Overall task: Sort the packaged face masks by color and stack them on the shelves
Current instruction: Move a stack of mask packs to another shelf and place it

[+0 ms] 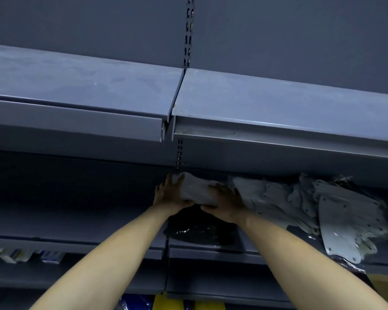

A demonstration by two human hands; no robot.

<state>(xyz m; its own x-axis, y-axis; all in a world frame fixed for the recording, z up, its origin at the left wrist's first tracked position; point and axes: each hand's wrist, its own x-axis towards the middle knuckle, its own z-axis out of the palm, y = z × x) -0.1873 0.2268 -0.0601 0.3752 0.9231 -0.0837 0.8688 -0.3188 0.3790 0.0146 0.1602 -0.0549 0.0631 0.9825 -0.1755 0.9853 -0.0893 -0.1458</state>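
Two bare forearms cut off below, left hand and right hand each grasped white mask stack, black packs dim beneath, white pile right, shelf shadowed.

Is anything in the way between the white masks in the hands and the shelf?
Yes. A dark packet stack lies right under the white bundle that the left hand and right hand grip. Loose white masks crowd the right.

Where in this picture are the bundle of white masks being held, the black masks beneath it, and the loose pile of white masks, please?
held white bundle (194, 189): head view, its top face between both hands.
black masks (197, 231): head view, glossy wrapper middle.
loose white pile (336, 218): head view, a front pack's flat face.
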